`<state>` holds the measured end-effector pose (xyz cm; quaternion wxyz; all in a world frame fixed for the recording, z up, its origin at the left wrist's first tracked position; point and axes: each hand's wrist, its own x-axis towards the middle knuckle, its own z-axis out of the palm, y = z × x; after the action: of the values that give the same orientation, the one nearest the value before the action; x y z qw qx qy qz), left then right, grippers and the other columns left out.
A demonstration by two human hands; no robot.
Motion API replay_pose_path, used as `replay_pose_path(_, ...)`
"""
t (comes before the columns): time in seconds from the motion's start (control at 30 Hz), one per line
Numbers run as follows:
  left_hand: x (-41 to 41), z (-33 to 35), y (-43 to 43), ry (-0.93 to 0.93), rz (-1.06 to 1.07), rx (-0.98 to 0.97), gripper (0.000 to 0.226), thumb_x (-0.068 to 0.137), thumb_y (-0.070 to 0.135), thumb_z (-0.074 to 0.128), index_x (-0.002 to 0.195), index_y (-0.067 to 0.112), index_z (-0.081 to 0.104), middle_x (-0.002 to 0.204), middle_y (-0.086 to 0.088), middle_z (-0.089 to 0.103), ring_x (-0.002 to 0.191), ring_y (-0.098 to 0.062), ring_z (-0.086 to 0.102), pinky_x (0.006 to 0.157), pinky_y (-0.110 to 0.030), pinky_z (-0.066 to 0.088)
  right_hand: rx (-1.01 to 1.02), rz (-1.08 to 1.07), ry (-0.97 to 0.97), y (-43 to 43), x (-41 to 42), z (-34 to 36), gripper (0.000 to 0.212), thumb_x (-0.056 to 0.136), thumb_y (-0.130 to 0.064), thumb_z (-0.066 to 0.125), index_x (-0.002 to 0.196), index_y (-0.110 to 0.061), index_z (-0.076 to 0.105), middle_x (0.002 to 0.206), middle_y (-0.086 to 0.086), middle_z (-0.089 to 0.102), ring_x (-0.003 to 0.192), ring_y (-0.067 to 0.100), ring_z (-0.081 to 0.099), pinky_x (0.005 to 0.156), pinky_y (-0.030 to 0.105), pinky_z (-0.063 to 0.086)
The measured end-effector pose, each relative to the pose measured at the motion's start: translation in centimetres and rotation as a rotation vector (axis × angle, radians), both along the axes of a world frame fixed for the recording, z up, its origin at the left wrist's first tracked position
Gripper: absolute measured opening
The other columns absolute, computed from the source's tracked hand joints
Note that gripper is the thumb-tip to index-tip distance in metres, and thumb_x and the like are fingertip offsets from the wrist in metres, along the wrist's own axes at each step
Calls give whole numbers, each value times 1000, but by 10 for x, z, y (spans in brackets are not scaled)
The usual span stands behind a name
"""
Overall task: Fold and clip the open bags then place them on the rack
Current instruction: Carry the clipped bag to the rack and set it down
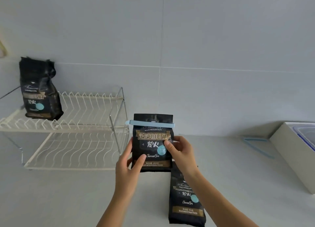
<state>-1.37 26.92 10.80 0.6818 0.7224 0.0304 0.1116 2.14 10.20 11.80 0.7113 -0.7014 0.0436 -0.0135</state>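
A black coffee bag [152, 138] is held upright just above the white counter, a pale blue clip [150, 124] clamped across its folded top. My left hand [127, 165] grips its lower left side and my right hand [180, 152] grips its right side, thumb on the front. A second black bag [186, 199] stands on the counter below my right forearm, its top hidden by the arm. A third bag [40, 92] with a crumpled top stands on the upper tier of the white wire rack [88, 107] at the left.
Another pale blue clip [257, 145] lies open on the counter at the right. A white box [289, 157] holding a clear plastic container [305, 136] stands at the far right. A tiled wall rises behind the counter.
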Motion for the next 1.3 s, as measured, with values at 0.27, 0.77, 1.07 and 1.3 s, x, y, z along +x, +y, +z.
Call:
replay_pose_path(0.27, 17, 37, 93, -76, 62, -56, 51, 76, 35, 63, 126, 40, 52, 122, 17, 62, 114, -7, 58, 89, -35, 53, 39, 71, -73, 92, 25, 23, 43, 68, -50, 68, 97, -19, 61, 89, 6, 75, 83, 19, 73, 72, 34, 59)
replay_pose_path(0.77, 103, 98, 210, -247, 145, 83, 43, 91, 23, 56, 127, 40, 40, 130, 18, 40, 127, -2, 37, 97, -24, 43, -40, 205, -413, 238, 99, 92, 46, 88, -22, 57, 128, -39, 41, 123, -13, 52, 114, 9, 54, 91, 27, 51)
replay_pose_path(1.07, 168, 68, 256, 4, 208, -55, 64, 87, 28, 60, 141, 30, 26, 146, -4, 35, 134, -24, 33, 110, -49, 31, -213, 410, -165, 294, 159, 89, 34, 88, -20, 58, 116, -34, 45, 116, -7, 47, 108, 12, 52, 90, 29, 50)
replay_pose_path(1.3, 188, 52, 268, 160, 95, -44, 69, 87, 34, 59, 144, 24, 22, 140, 0, 42, 123, -14, 40, 94, -33, 32, -157, 488, 43, 317, 169, 77, 39, 90, -28, 57, 127, -23, 45, 112, -6, 64, 108, 15, 61, 97, 33, 50)
